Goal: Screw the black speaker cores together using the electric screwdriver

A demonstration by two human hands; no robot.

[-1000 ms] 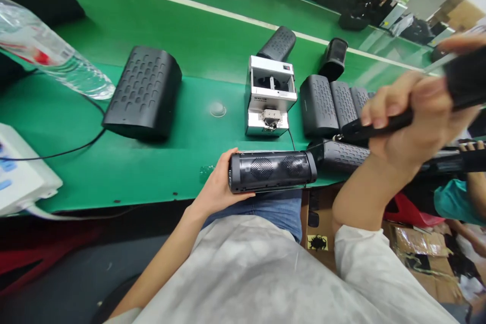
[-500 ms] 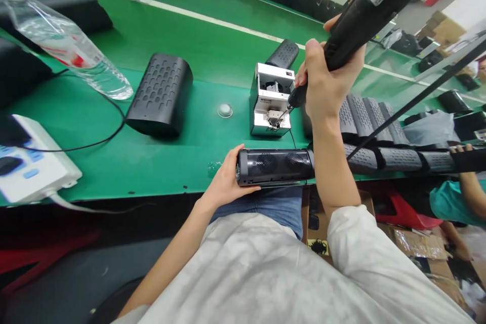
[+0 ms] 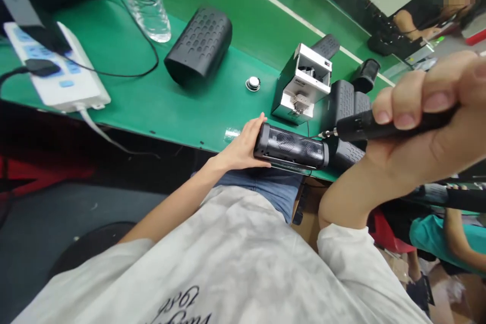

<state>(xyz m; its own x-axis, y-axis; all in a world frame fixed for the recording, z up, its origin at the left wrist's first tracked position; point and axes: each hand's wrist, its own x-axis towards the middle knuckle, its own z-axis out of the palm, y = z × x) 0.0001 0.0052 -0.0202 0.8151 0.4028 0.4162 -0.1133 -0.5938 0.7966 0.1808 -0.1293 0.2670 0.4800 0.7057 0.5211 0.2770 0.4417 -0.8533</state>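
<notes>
My left hand (image 3: 245, 144) is wrapped round the left end of a black speaker (image 3: 294, 147) with a perforated front, which lies lengthwise at the table's front edge. In my right hand (image 3: 421, 106) is a black electric screwdriver (image 3: 357, 126), its fingers closed round the body. The bit points left, at the upper right end of the speaker; whether it touches I cannot tell. Just behind the speaker stands a white and black screw feeder (image 3: 304, 83) with a metal outlet at its front. A small round silvery part (image 3: 252, 83) lies to the feeder's left.
On the green table (image 3: 228, 106) stand a black textured housing (image 3: 201, 45), a water bottle (image 3: 146, 5) and a white power strip (image 3: 61, 71) with cables. More black housings (image 3: 343, 101) are at the right. A co-worker's teal sleeve (image 3: 429, 233) shows lower right; another person sits across.
The screwdriver has gone from the screw feeder's outlet down to the right end of the speaker, tilting nearly level. My left hand keeps its hold. The whole view has turned.
</notes>
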